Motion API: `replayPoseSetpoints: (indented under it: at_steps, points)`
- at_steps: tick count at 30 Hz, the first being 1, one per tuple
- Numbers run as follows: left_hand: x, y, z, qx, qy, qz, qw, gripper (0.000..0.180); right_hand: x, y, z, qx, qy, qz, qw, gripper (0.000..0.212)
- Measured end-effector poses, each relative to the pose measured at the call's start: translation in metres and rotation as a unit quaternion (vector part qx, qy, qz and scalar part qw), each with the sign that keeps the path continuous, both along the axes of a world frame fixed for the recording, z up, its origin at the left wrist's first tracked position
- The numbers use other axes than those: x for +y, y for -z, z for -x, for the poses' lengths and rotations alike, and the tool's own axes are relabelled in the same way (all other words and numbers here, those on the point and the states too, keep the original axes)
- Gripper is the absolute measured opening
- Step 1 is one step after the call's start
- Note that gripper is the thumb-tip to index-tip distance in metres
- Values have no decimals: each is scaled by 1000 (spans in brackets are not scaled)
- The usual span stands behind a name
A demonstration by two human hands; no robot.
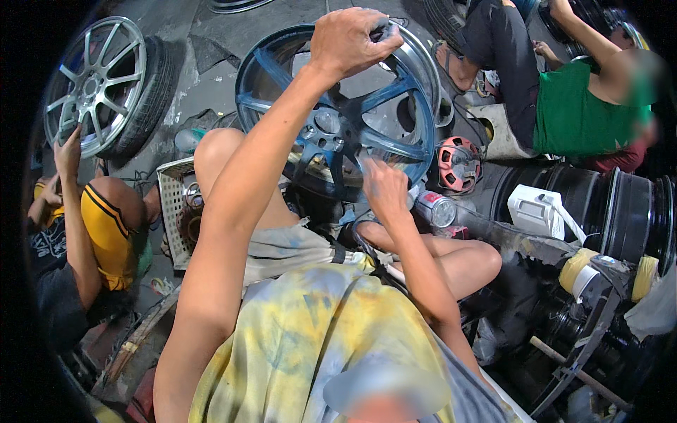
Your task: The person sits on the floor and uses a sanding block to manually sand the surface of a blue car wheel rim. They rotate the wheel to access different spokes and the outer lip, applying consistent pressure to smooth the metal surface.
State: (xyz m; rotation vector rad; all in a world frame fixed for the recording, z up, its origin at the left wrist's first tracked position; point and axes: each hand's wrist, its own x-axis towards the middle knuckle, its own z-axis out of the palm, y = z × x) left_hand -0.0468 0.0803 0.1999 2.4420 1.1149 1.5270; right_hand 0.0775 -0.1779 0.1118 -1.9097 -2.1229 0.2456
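A blue alloy wheel rim (pixel 396 144) with dark, scuffed patches on its spokes stands tilted in front of my knees. My left hand (pixel 355 44) reaches across to its far edge, with fingers curled closed over the rim there; grey smudges mark the fingertips. Lower down, my right hand (pixel 385 189) is at the near right spokes, palm down and fingers drawn together. Its fingertips are blurred, and whatever they press on the spoke is hidden. Beside the right wrist stands a silver drink can (pixel 437 209).
A pinkish-red slotted round object (pixel 458 163) lies right of the wheel, near cables. Dark wheel barrels (pixel 620 211) bear a white box (pixel 537 211) farther right. At left are a plastic crate (pixel 173 211) and a person holding a silver wheel (pixel 92 86). Another person in green (pixel 582 109) sits upper right.
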Motion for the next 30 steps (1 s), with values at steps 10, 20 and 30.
replayPoseSetpoints:
  at_steps: [10,20,30]
  points:
    - [-1,-1,0,24,6,23,999,44,-23,0,-4,-35,38,25,998,29]
    - [8,-9,5,20,27,68,997,41,-105,-27,-51,16,41,139,989,19]
    - [86,5,-6,16,-52,201,978,39,-114,39,-58,104,140,143,974,22]
